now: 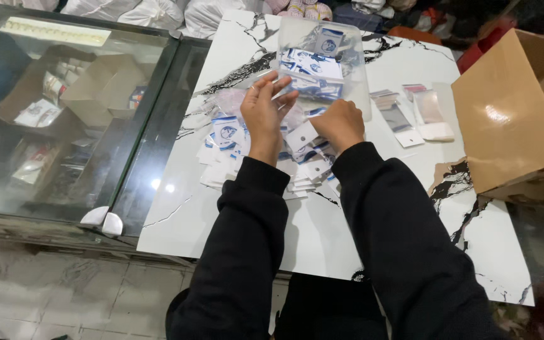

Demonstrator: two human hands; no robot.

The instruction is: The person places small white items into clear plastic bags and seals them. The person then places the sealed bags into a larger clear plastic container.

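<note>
My left hand (264, 112) is raised over a pile of small white cards with blue prints (225, 141), its fingers pinching a thin clear plastic sleeve (284, 88). My right hand (339, 123) is closed in a fist beside it, holding a small white card (301, 135) at its lower edge. Both hands sit just in front of a clear plastic tub (322, 53) filled with more of the blue-and-white cards. Both arms wear black sleeves.
The white marble-pattern table (322, 233) also carries stacks of clear sleeves (413, 113) to the right. An open cardboard box (514, 107) stands at the right edge. A glass display counter (64, 107) adjoins on the left. White bags lie beyond the table.
</note>
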